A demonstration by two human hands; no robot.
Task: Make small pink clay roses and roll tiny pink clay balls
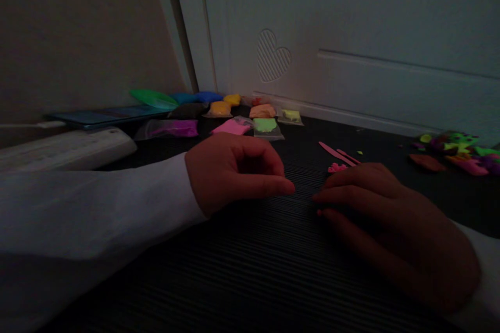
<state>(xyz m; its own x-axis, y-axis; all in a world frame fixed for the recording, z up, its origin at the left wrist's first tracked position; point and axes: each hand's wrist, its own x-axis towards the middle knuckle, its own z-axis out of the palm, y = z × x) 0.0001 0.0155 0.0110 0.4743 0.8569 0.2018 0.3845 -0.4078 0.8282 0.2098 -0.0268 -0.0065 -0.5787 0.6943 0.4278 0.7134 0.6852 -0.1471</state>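
The scene is dim. My left hand (234, 173) rests on a dark ribbed mat (242, 270), fingers curled in and thumb stretched toward the right; nothing shows inside it. My right hand (386, 218) lies low on the mat with fingers pressed together, and a tiny pink bit of clay (319, 212) shows at its fingertips. A small pink clay shape (336, 168) and thin pink sticks (338, 154) lie just beyond the right hand. Both sleeves are white.
Several small bags of coloured clay (234, 114) lie at the back by a white door (351, 36) with a heart cutout. A phone (105, 114) and a white power strip (62, 148) sit at left. Mixed clay pieces (461, 151) lie at far right.
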